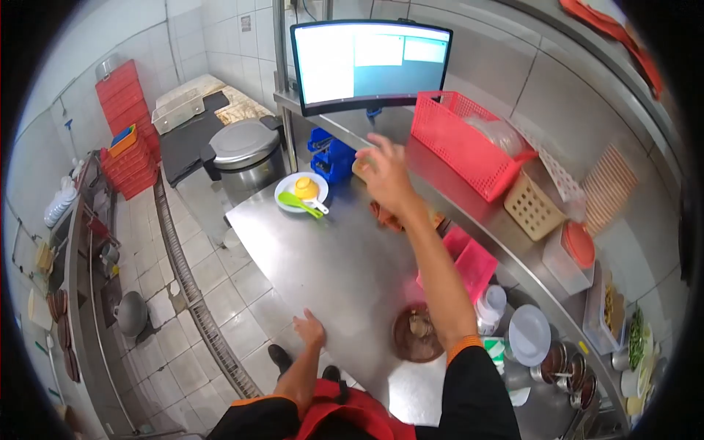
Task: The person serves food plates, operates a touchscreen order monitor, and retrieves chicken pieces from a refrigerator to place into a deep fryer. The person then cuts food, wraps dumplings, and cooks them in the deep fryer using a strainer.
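Observation:
My right hand is raised over the back of the steel table, in front of the shelf edge below the monitor. Its fingers are apart and nothing shows in them. Beneath that forearm lies a crumpled orange-brown cloth, partly hidden. My left hand hangs by the table's near left edge, fingers apart and holding nothing. Toward the far left corner of the table stands a white plate with a yellow cup and a green spoon on it.
A red basket, a beige basket and a lidded container line the shelf. Blue bins sit at the back. On the right are a pink bin, a brown bowl and a white bottle. A large pot stands left.

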A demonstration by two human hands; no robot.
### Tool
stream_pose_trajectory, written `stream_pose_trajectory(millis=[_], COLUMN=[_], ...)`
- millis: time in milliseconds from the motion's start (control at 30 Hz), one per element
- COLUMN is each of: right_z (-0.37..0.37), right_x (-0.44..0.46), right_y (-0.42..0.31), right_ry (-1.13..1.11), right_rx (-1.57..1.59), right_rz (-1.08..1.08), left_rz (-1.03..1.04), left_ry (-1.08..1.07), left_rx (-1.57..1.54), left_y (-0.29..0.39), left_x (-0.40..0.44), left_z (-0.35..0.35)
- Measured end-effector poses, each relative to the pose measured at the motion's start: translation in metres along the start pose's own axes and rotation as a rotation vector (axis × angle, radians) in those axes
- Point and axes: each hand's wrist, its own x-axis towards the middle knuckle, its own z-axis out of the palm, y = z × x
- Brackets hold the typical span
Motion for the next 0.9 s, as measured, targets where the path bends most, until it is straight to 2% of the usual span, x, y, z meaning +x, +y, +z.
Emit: stream_pose_trajectory(millis=[33,100,200,433,533,667,733,867,900], right_z=[-0.003,-0.011,-0.015,0.010,0.010,0.015,0.013,0.010,0.009], right_x=[0.017,0.046,0.074,0.104,0.109,0.109,0.112,0.114,0.115], right_y=[0.015,0.042,0.063,0.093,0.100,0.112,0.114,0.114,0.114], right_ry=[0.000,-0.039,-0.005,0.156,0.122,0.128,0.103,0.123,0.125], right_rx=[-0.009,-0.154,-0.234,-0.264,-0.363,-0.364,-0.377,-0.366,-0.364], right_rz=[-0.016,-0.098,-0.196,-0.375,-0.435,-0.366,-0.319,-0.252,-0.254], left_rz=[0.103,0.131,0.218,0.181,0.166,0.138,0.191,0.155,0.206], left_ry=[0.087,0.119,0.188,0.192,0.194,0.189,0.142,0.156,0.200], left_rx=[0.015,0.038,0.047,0.051,0.118,0.159,0.097,0.131,0.126], left_y=[-0.009,0.012,0.002,0.009,0.002,0.008,0.008,0.009,0.005], left_x=[-0.004,-0.026,-0.023,-0.026,-0.023,-0.023,-0.024,-0.025,-0.024], left_z=[0.008,-0.005,0.001,-0.001,0.004,0.002,-0.002,-0.001,0.001])
